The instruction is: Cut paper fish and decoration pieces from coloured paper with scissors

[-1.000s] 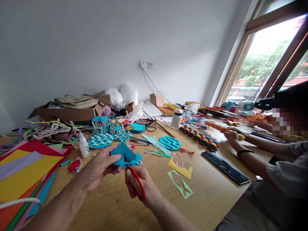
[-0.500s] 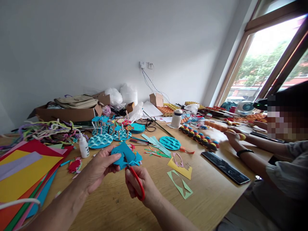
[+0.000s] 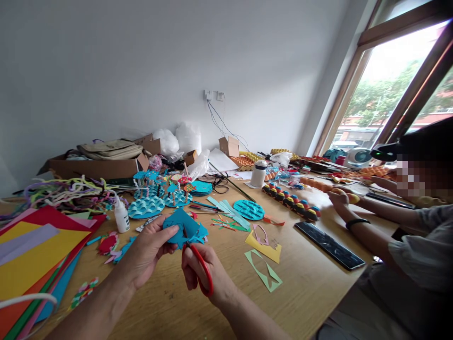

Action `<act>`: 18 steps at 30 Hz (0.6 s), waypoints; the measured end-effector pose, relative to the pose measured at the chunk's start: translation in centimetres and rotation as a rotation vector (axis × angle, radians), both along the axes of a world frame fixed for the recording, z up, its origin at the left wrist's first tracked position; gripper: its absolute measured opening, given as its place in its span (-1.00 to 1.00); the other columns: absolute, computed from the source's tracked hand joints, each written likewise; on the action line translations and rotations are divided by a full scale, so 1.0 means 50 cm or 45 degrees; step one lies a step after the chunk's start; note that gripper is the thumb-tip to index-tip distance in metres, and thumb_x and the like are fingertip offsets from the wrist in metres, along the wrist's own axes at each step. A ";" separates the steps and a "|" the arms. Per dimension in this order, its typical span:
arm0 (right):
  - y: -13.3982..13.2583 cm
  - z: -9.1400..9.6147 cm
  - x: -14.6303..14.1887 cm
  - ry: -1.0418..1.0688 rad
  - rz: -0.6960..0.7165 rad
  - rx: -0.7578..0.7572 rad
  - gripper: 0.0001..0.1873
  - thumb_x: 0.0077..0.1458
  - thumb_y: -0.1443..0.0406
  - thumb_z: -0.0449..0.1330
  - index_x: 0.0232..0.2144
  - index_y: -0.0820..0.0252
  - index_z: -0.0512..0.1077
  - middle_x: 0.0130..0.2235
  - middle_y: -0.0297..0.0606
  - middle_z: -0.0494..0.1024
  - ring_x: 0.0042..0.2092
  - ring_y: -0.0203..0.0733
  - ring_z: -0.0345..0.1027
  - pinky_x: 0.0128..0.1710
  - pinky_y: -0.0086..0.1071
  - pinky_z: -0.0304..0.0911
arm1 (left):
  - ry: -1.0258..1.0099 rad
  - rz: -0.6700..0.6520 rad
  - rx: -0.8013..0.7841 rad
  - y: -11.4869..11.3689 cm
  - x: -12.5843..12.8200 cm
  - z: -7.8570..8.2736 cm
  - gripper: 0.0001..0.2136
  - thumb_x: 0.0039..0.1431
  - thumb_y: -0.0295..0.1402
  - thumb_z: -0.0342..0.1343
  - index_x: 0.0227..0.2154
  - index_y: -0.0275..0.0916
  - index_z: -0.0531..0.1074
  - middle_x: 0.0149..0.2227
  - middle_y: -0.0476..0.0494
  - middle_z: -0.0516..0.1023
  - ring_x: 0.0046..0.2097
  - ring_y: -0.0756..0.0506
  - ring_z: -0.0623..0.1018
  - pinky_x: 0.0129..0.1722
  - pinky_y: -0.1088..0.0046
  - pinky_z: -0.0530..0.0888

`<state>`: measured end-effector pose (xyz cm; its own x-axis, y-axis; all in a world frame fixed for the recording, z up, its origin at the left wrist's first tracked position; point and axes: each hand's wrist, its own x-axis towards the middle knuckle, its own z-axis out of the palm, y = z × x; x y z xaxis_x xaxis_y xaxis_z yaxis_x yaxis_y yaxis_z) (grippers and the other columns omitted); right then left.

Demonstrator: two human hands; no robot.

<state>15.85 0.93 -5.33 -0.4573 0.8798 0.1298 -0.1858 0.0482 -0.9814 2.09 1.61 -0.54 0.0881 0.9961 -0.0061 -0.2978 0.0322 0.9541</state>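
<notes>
My left hand (image 3: 145, 252) pinches a folded piece of blue paper (image 3: 186, 227) between thumb and fingers, just above the wooden table (image 3: 311, 288). My right hand (image 3: 203, 276) is closed round the red handles of a pair of scissors (image 3: 201, 267), whose blades point up into the lower edge of the blue paper. Both hands are close together near the table's front middle.
Stacked coloured paper sheets (image 3: 31, 250) lie at the left, a white glue bottle (image 3: 121, 216) and blue wave-pattern discs (image 3: 146, 207) behind the hands. Yellow and green paper offcuts (image 3: 265, 248) lie to the right. A black phone (image 3: 329, 244) and another person's arms (image 3: 368, 226) are at the right.
The view has shifted slightly, showing more paper scraps at the lower left. My hands stay in nearly the same pose with paper and scissors.
</notes>
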 end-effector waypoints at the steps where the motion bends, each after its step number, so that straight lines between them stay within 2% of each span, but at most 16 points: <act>1: 0.001 -0.001 0.000 0.003 -0.001 -0.002 -0.51 -0.06 -0.06 0.06 -0.67 0.24 0.20 -0.77 -0.48 0.20 -0.73 -0.47 0.06 -0.70 -0.54 -0.05 | 0.000 -0.004 0.002 -0.001 0.000 0.000 -0.91 -0.11 -0.38 0.21 -0.51 -0.22 0.40 -0.60 0.13 0.44 -0.60 0.11 0.37 -0.60 0.63 0.31; 18: 0.004 -0.007 -0.003 -0.023 -0.051 -0.052 -0.47 -0.14 -0.13 0.07 -0.65 0.24 0.20 -0.80 -0.52 0.16 -0.76 -0.49 0.02 -0.77 -0.57 -0.09 | 0.015 -0.039 0.028 -0.003 0.005 0.001 -0.90 -0.09 -0.36 0.20 -0.45 -0.19 0.43 -0.54 0.09 0.48 -0.54 0.07 0.38 -0.54 0.59 0.34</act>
